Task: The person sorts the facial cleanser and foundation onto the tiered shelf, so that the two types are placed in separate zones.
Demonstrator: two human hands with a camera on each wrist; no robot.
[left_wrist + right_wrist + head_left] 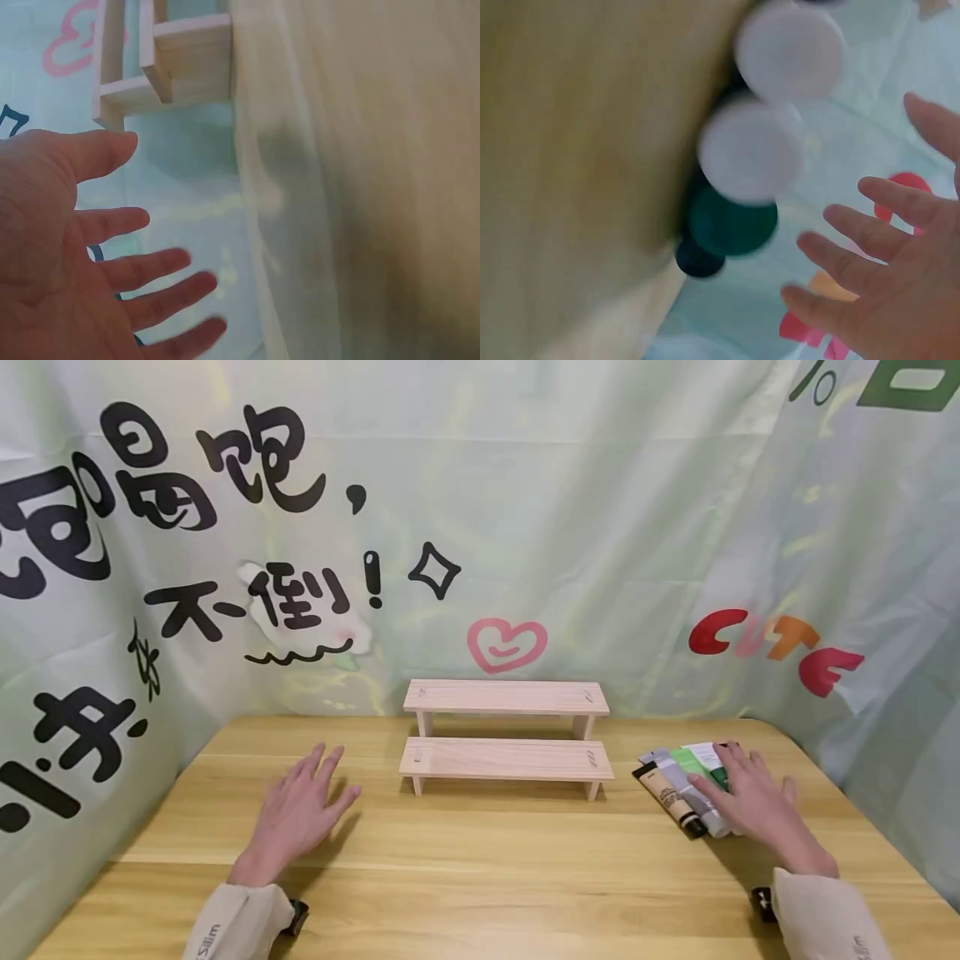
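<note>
Head view shows the right hand (pixel 757 802) with straight, spread fingers (pixel 870 232) holding nothing above a row of tubes (pixel 686 785) lying side by side on the wooden surface (pixel 480 852) right of the two-tier shelf (pixel 504 735), while the left hand (pixel 296 814), fingers likewise spread, hovers left of it.
</note>
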